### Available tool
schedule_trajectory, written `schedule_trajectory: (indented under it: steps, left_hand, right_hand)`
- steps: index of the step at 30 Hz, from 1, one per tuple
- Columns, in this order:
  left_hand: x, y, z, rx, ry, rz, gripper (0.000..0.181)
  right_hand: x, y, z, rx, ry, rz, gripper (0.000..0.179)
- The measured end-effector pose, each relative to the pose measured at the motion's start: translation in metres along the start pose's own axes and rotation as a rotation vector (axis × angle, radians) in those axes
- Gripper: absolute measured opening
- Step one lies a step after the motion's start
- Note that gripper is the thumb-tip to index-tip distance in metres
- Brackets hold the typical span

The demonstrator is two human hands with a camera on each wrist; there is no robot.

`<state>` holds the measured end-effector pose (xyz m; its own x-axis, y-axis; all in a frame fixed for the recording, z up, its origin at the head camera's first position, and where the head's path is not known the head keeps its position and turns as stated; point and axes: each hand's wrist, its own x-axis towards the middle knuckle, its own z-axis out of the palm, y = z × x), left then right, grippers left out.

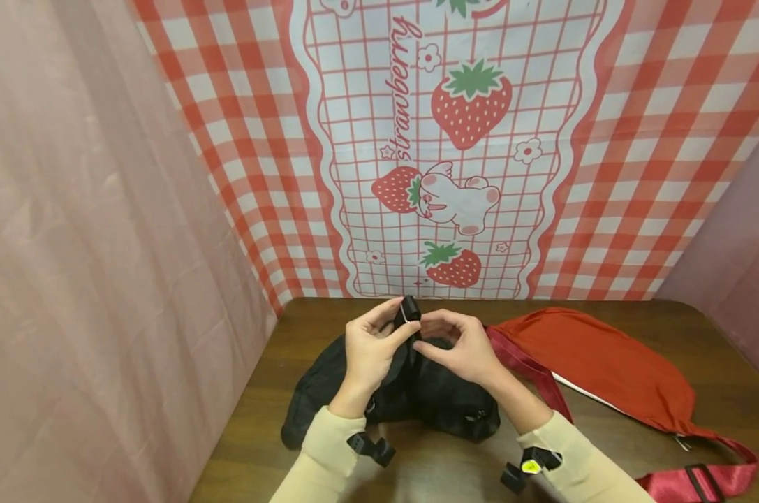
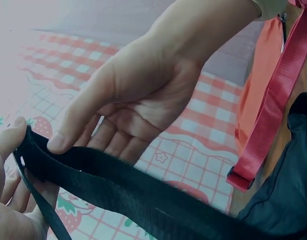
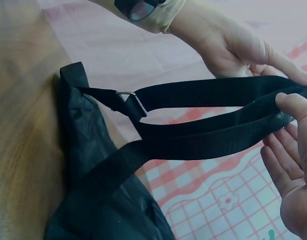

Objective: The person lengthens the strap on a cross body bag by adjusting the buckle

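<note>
A black bag [image 1: 379, 391] lies on the table, its black strap [image 3: 208, 145] raised in a folded loop. At the loop's upper end, my left hand [image 1: 369, 349] pinches the strap between thumb and fingers. My right hand [image 1: 463, 346] pinches the doubled webbing right beside it, thumb on top and fingers below. In the right wrist view, a metal slider buckle [image 3: 131, 100] sits on the strap between the hands and the bag. The left wrist view shows a thin strip [image 2: 41, 197] hanging beside the wide webbing. Fingers partly hide the strap's held end.
To the right lies a red bag [image 1: 605, 363] with a pink-red strap [image 1: 687, 482]; part of that strap reaches the black bag's right side. The wooden table [image 1: 247, 433] meets a strawberry-print checkered cloth [image 1: 473, 202] at the back and a pale curtain [image 1: 102, 279] at left.
</note>
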<state>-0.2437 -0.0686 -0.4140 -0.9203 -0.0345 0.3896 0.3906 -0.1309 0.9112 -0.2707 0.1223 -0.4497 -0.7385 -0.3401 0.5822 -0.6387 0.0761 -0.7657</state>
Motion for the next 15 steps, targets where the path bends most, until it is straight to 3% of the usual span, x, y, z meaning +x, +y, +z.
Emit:
schedule_trajectory:
  steps: [8,15]
  left_hand:
    - [0.0,0.002,-0.007,-0.03,0.006,0.035,0.048]
    - [-0.003,0.005,-0.009,-0.031,-0.028,0.026,0.045]
  right_hand:
    - [-0.004,0.006,-0.004,-0.018,-0.079,0.024,0.033]
    - [0.022,-0.016,-0.02,0.077,-0.131,-0.038,0.032]
